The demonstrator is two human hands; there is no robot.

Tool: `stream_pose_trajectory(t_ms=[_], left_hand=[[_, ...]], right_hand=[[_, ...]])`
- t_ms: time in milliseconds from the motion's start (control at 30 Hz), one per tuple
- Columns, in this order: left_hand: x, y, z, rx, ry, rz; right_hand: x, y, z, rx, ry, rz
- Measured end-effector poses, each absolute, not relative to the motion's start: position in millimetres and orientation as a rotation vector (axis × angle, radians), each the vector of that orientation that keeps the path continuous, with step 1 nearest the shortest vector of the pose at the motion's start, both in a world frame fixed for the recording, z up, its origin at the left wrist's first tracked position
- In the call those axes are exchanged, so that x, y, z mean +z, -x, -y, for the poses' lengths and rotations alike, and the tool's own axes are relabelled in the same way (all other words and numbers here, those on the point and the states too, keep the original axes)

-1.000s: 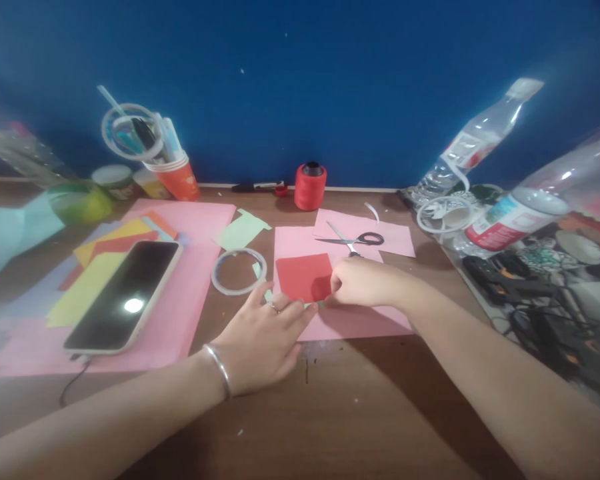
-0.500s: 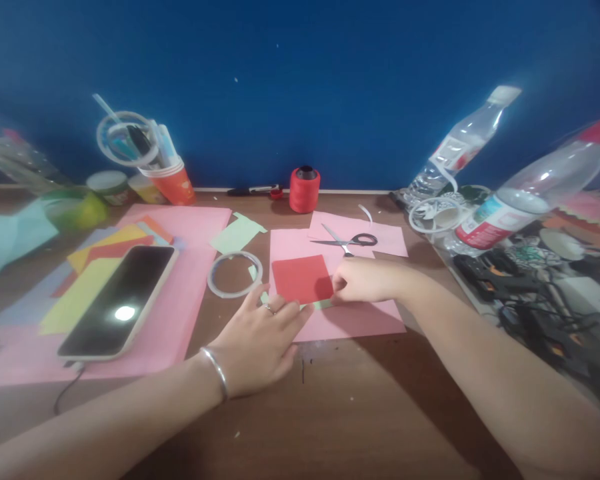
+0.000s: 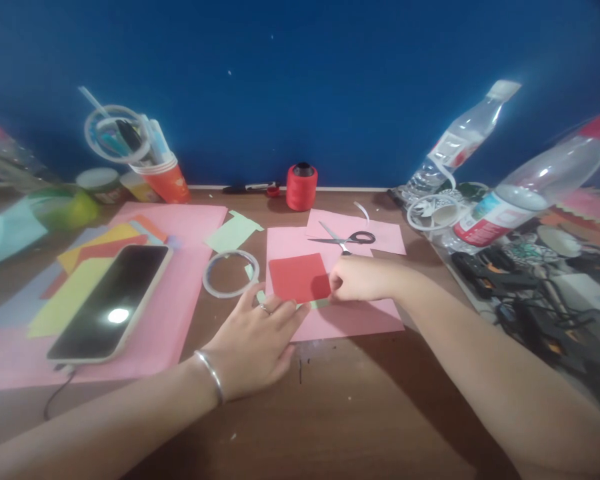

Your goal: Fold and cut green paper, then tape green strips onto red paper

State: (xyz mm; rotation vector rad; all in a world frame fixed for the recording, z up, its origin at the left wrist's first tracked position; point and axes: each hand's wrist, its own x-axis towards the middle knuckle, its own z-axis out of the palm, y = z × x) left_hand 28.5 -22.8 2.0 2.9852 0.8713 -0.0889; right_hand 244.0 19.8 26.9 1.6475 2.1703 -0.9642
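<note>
1. The right hand (image 3: 363, 279) pinches the right edge of a red paper square (image 3: 299, 278) between thumb and fingertips; the left hand (image 3: 253, 340) lies flat and open, its fingertips pressing down at the square's near left corner.
2. The red paper square lies on a pink sheet (image 3: 350, 317) in the middle of the wooden surface (image 3: 360, 407), with a pale green scrap (image 3: 320, 304) peeking out beneath its near edge.
3. Likely risk: the thin, smooth paper could slide on the pink sheet if the left fingertips ease off, so its edges end up askew; a hard pinch could crease it.
4. A clear tape ring (image 3: 230, 273) lies just left of the sheet, and metal scissors (image 3: 347, 238) with black handles lie just behind the square.
5. Farther back stands a red thread spool (image 3: 301, 187); a glossy phone (image 3: 111, 301) lies on coloured paper at the left.
</note>
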Motion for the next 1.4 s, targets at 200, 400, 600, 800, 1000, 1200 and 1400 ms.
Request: stream_pose_trajectory(t_ms=[200,400,600,800,1000,1200,1400], left_hand=[[1.7,-28.7,22.4,-0.074,-2.990,-0.865],[1.5,-28.3,22.7,-0.078,-2.986,-0.868],[-0.5,-27.8,22.5,-0.093,-2.985,-0.858],[-0.1,-27.9,22.2,-0.093,-2.980,-0.855],[-1.3,-27.7,21.7,-0.092,-2.977,-0.846],[-1.8,-28.1,21.0,-0.090,-2.976,-0.850],[-1.9,-28.5,21.5,-0.067,-2.981,-0.846]], right_hand=[[25.0,-245.3,-21.1,-0.935,-1.623,-2.175],[27.6,-243.2,-20.4,-0.951,-1.641,-2.161],[28.0,-241.3,-18.8,-0.936,-1.677,-2.172],[31.3,-240.7,-20.2,-0.816,-1.724,-2.153],[24.7,-246.8,-22.6,-0.721,-1.678,-2.152],[19.3,-259.9,-27.6,-0.783,-1.592,-2.172],[22.7,-257.3,-25.3,-0.815,-1.613,-2.185]])
